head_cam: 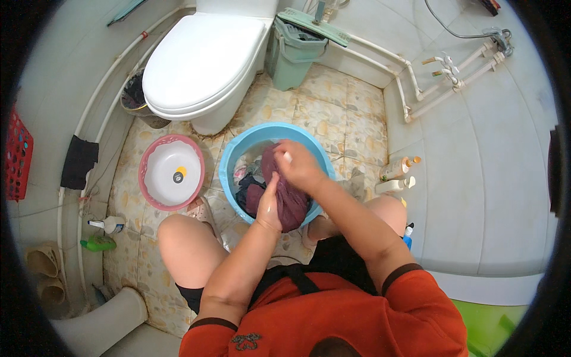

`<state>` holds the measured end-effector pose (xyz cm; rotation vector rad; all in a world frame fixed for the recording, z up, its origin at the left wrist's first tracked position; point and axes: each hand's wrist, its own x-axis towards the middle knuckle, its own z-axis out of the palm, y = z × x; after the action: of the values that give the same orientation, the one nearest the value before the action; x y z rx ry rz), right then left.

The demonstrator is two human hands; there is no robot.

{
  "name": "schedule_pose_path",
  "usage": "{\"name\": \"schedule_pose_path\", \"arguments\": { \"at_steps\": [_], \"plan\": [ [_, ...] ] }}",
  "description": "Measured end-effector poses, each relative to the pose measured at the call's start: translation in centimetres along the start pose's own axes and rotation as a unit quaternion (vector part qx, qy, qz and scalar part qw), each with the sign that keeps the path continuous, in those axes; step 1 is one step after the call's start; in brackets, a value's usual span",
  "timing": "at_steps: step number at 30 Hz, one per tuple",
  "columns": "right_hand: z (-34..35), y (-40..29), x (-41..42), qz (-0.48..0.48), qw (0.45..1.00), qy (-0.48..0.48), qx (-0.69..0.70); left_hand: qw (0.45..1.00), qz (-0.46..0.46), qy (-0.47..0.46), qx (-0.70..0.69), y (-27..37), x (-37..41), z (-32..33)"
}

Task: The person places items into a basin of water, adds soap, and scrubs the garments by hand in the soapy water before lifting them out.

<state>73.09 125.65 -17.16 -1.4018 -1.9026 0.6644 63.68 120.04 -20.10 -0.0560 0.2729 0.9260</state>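
Observation:
A wet-looking maroon cloth (292,207) is bunched over a round light-blue plastic basin (226,178), between my knees on the floor. My left hand (268,206) holds the cloth from the near side, thumb up along its edge, with the fingers hidden under the fabric. Curled above it, my right hand (301,165) grips the upper part of the cloth. A small white spot shows at its thumb; I cannot tell whether it is soap or foam. Inside the basin lie dark navy fabric (244,189) and some light patterned fabric (240,169).
A pink-rimmed white basin (154,187) stands to the left, below a toilet (205,58) and a small waste bin (154,118). A green bucket (290,67) with a flat mop head (312,26) is behind. Pump bottles (395,169) line the right wall near water pipes (401,96).

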Motion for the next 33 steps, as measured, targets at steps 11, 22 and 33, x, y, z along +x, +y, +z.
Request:
{"name": "schedule_pose_path", "arguments": {
  "at_steps": [11, 22, 33],
  "plan": [
    [-0.7, 2.5, -0.5, 0.137, 0.988, -0.009, 0.068, 0.999, -0.024, -0.034, -0.028, -0.1, -0.3, -1.2],
    [-6.0, -0.3, 1.3, 0.264, 0.838, -0.116, 0.463, 0.836, 0.186, 0.208, 0.473, 2.6, 1.2, -2.9],
    [1.0, -3.6, -5.9, -0.25, 0.954, -0.093, -0.134, 0.996, 0.045, -0.073, -0.034, 0.5, 0.3, -4.5]
  ]
}}
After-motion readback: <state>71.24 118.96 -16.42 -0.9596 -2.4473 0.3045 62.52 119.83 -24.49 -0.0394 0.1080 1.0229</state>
